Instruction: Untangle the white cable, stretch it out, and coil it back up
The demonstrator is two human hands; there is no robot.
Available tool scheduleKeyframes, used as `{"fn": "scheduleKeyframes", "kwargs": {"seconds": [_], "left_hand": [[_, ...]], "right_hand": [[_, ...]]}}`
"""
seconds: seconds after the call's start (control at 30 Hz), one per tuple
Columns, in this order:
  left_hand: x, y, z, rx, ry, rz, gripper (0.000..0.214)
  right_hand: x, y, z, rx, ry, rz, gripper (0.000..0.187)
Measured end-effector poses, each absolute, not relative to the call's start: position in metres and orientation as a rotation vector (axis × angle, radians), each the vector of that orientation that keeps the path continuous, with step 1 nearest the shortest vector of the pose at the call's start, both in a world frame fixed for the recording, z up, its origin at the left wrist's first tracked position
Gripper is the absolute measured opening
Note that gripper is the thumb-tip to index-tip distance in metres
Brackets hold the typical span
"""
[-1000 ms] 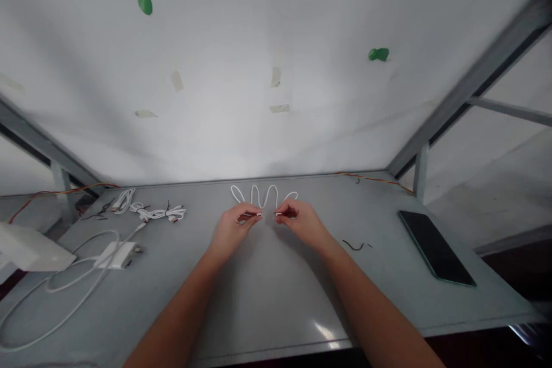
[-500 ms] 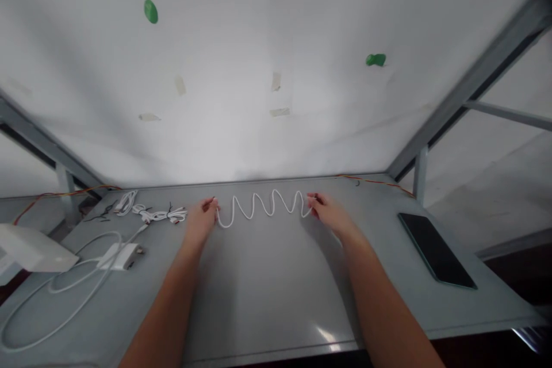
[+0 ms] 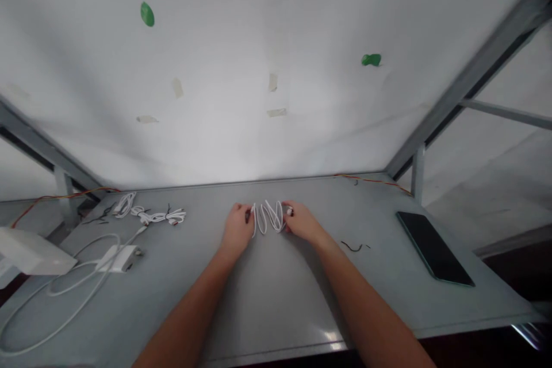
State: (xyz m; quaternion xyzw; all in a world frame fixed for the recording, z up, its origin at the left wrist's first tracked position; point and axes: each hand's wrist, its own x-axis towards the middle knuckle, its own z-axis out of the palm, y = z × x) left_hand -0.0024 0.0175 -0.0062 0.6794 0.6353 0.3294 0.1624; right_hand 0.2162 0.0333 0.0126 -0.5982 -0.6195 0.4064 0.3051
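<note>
My left hand (image 3: 237,229) and right hand (image 3: 302,223) pinch narrowly at either end of the white cable (image 3: 266,217), folded into tight zigzag loops on the grey table (image 3: 267,282), no tie showing, with bundled white cables (image 3: 150,216) left of it.

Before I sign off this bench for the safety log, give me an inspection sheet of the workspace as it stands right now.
surface: grey bench top, with glare near the front edge.
job's things: white cable folded into tight zigzag loops between the hands.
clutter: dark phone or tablet; short dark wire; white adapter block.
grippers: left hand and right hand hold the folds from either side.
cables: bundled white cables at left; long white cord looping towards the left edge; orange wire along the back edge.
surroundings: white wall with tape strips; grey metal frame.
</note>
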Motion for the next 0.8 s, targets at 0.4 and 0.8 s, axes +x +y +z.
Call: {"fn": "scheduleKeyframes", "kwargs": {"seconds": [0.4,0.8], "left_hand": [[0.021,0.002,0.008,1.636,1.595,1.111,0.034],[0.017,0.009,0.003,1.413,1.564,1.251,0.043]], "right_hand": [[0.169,0.018,0.007,-0.856,-1.107,1.802,0.030],[0.169,0.011,0.018,-0.775,-1.017,1.783,0.050]]}}
